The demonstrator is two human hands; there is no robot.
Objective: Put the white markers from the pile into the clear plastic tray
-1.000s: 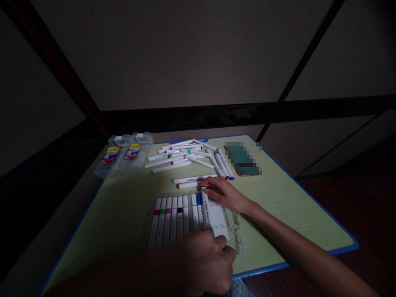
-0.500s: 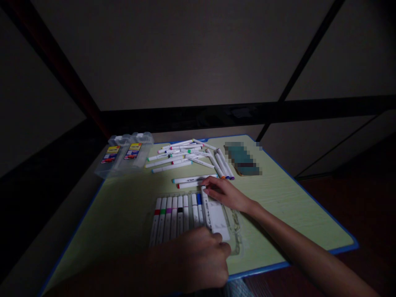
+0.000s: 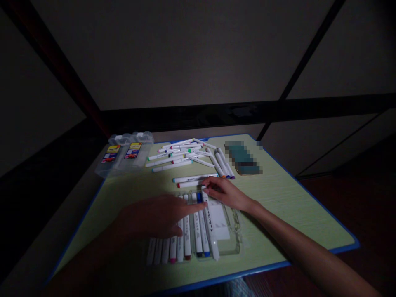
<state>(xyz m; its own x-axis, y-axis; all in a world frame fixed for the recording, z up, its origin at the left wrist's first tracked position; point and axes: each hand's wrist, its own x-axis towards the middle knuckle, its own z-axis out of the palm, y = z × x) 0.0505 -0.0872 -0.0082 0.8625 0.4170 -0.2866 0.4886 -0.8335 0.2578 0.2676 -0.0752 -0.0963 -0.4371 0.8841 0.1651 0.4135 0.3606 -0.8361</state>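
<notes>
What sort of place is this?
Probably a dim room in a home, though I can't be certain: a small blue-edged table stands before large plain panels, with white markers spread across it.

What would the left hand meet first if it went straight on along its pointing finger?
Probably the rightmost marker at the clear case; the left hand overlaps it in view, though touching or hovering is unclear.

Blue-edged green table (image 3: 297, 202) | loose markers (image 3: 172, 166) | marker tray (image 3: 239, 243) | clear casing (image 3: 123, 166)
</notes>
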